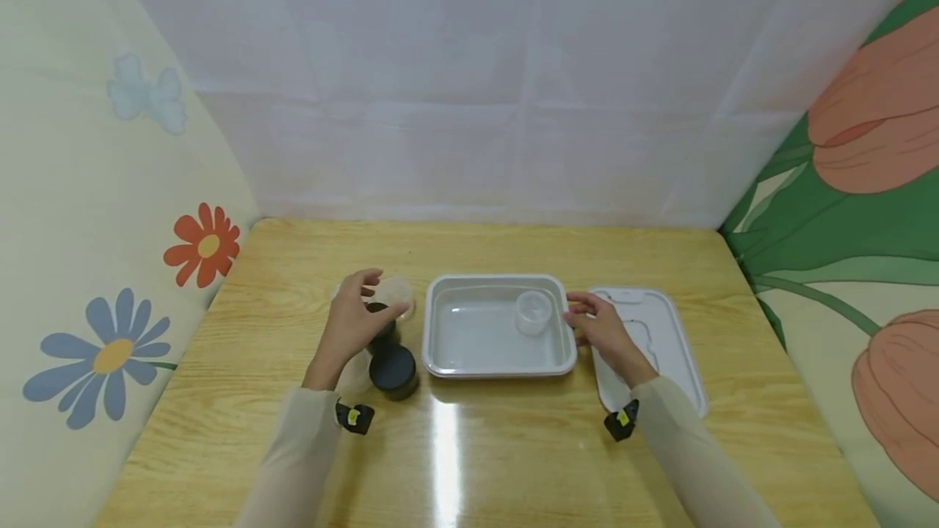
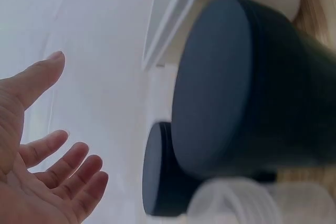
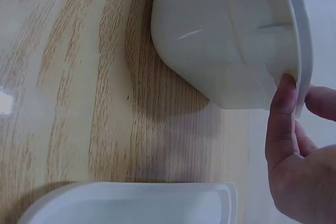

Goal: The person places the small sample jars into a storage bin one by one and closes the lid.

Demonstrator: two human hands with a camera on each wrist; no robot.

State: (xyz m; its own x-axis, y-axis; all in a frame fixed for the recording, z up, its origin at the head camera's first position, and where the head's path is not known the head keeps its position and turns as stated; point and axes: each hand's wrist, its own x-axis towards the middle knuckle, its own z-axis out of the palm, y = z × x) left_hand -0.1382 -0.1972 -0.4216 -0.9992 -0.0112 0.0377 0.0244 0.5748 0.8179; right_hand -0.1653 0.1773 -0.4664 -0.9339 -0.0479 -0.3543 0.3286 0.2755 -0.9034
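My right hand pinches the right rim of a white rectangular container; in the right wrist view the thumb and fingers are on either side of that rim. A small translucent cup stands inside the container, toward its right end. My left hand, fingers spread and holding nothing, hovers over two dark-lidded jars. The nearer jar is in plain sight, while the farther jar is partly hidden by the hand. Both dark lids also appear in the left wrist view, the nearer jar looming large.
Beyond the left hand is a translucent round piece, and a second pale one sits beside the nearer jar. A flat white lid lies right of the container, partly beneath the right forearm. A pale cloth hangs behind the wooden table.
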